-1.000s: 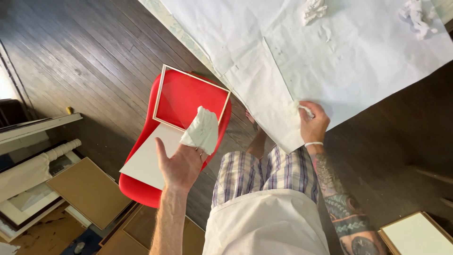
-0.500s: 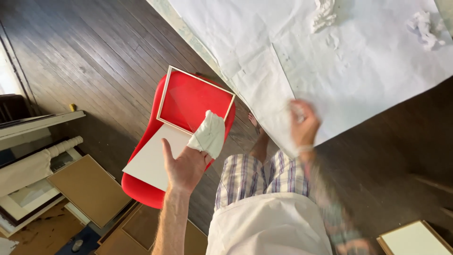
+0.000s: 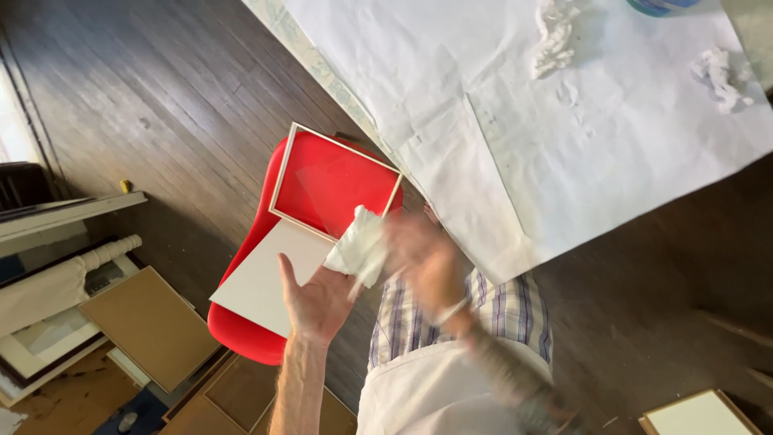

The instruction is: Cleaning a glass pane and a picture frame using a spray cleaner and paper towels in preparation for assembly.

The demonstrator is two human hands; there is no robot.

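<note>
Crossing from the paper (image 3: pixel 564 137), right hand (image 3: pixel 423 258) reaches cloth (image 3: pixel 360 246).

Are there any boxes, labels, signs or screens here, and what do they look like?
None that I can tell: no labels, signs or screens show.
Cardboard sheets: flat, brown, on the floor at lower left, possibly packing.
Frame: pale wood rectangle, on the red chair.
White board: flat, on the chair below the frame.
Left hand holds a crumpled white cloth.

My left hand (image 3: pixel 318 302) holds a crumpled white cloth (image 3: pixel 360 246) over the red chair (image 3: pixel 241 330); my blurred right hand (image 3: pixel 423 258) touches it, beside the chair's frame (image 3: pixel 334 181).
</note>
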